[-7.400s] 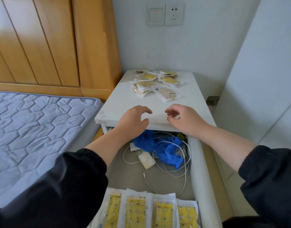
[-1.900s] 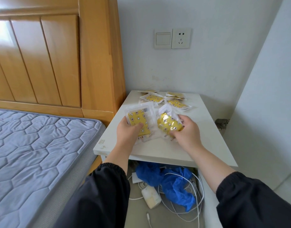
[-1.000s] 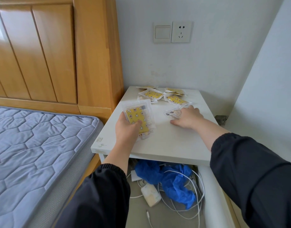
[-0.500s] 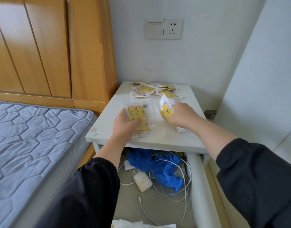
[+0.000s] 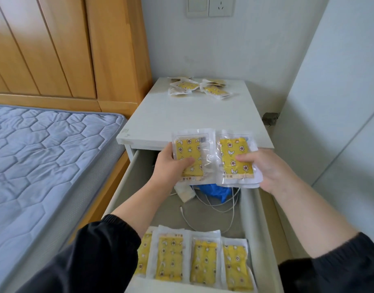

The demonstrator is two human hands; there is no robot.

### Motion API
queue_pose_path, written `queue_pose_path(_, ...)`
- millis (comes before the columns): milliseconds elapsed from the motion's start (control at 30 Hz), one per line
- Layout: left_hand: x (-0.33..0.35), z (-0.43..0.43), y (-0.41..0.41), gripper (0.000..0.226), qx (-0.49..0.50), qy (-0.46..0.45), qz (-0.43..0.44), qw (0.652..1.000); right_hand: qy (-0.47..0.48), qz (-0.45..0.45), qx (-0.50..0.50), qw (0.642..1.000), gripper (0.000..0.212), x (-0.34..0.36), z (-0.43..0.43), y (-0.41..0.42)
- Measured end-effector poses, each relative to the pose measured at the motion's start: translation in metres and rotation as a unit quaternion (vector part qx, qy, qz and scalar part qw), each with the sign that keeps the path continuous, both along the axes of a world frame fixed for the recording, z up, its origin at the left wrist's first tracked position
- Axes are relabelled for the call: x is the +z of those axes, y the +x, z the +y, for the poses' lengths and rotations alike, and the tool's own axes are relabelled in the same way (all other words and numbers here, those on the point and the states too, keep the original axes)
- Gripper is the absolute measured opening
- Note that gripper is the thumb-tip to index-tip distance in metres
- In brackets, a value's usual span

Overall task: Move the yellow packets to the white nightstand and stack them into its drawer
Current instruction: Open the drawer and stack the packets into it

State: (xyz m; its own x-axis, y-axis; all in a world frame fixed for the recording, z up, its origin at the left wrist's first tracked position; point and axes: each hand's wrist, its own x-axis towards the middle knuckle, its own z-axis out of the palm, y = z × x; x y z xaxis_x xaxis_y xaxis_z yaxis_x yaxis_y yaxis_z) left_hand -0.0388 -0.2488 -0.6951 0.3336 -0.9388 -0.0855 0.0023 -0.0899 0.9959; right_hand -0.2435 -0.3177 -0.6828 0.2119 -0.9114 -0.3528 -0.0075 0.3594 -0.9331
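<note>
My left hand (image 5: pixel 171 169) grips a yellow packet in clear wrap (image 5: pixel 188 154), and my right hand (image 5: pixel 266 169) grips another yellow packet (image 5: pixel 234 159). Both packets hang side by side above the open drawer (image 5: pixel 127 180) of the white nightstand (image 5: pixel 194 119), just in front of its top edge. Several yellow packets (image 5: pixel 194 261) lie in a row at the drawer's near end. A loose pile of several more packets (image 5: pixel 200 88) lies at the back of the nightstand top.
Inside the drawer lie a blue bag (image 5: pixel 215 192), white cables (image 5: pixel 211 210) and a white charger (image 5: pixel 185 193). A grey quilted mattress (image 5: pixel 38 161) and wooden headboard (image 5: pixel 61 45) stand on the left. A white wall (image 5: pixel 340 102) closes the right side.
Both hands have pulled back from the nightstand top to over the open drawer, each carrying its packet. The view has tilted down, so the row of packets in the drawer shows.
</note>
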Motion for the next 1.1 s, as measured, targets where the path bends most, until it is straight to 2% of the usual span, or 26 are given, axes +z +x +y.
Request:
queue_pose_path(133, -0.021, 0.021, 0.007, 0.029, -0.029, 0.032, -0.049, 0.998, 0.036, 0.022, -0.021, 0.999, 0.022, -0.030, 0.030, 0.007)
queue_pose_path(233, -0.035, 0.033, 0.016, 0.027, -0.042, 0.091, -0.094, 0.990, 0.072, 0.045, 0.000, 0.996, 0.028, -0.052, 0.049, 0.019)
queue_pose_path(400, -0.046, 0.037, 0.037, 0.023, -0.021, 0.182, -0.072, 0.980, 0.170, 0.023, -0.003, 0.985, 0.016, -0.066, 0.064, 0.031)
queue_pose_path(567, -0.051, 0.033, 0.040, 0.028, -0.049, 0.224, -0.122, 0.966, 0.210, 0.095, 0.028, 0.973, 0.016, -0.071, 0.076, 0.028)
queue_pose_path(767, -0.054, 0.030, 0.034, 0.036, -0.075, 0.243, -0.116, 0.960, 0.201, 0.220, 0.117, 0.947, 0.045, -0.080, 0.095, 0.030)
queue_pose_path(967, -0.056, 0.029, 0.036, 0.033, -0.074, 0.248, -0.124, 0.958, 0.175, 0.289, 0.152, 0.929, 0.035, -0.090, 0.108, 0.030)
queue_pose_path(1100, -0.058, 0.029, 0.037, 0.035, -0.088, 0.253, -0.120, 0.956, 0.186, 0.316, 0.179, 0.913, 0.037, -0.098, 0.110, 0.031)
